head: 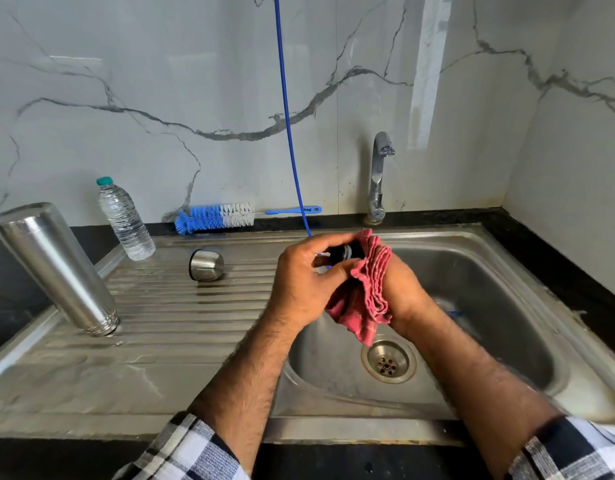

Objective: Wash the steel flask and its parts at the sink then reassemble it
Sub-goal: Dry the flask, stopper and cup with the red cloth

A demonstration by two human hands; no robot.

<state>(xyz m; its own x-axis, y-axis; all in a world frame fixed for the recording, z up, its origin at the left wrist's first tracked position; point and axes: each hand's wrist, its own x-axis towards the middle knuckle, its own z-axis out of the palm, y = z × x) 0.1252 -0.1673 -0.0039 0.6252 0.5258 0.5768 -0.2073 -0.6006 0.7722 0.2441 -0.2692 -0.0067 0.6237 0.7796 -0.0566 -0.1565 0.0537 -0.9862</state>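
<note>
The steel flask body point(53, 268) stands upside down on the drainboard at the left, its mouth down. Its steel cup lid point(206, 265) lies on its side in the middle of the drainboard. Over the sink's left rim, my left hand point(308, 278) grips a black stopper point(346, 252) with a pale ring. My right hand point(401, 292) holds a red checked cloth point(365, 292) wrapped against the stopper's far end. Most of the stopper is hidden by fingers and cloth.
A blue-and-white bottle brush point(219, 216) lies along the back ledge, beside a plastic water bottle point(126, 220). The tap point(379, 178) stands behind the sink basin point(500, 306), with the drain point(389, 362) below my hands. A blue cord point(285, 109) hangs down the wall.
</note>
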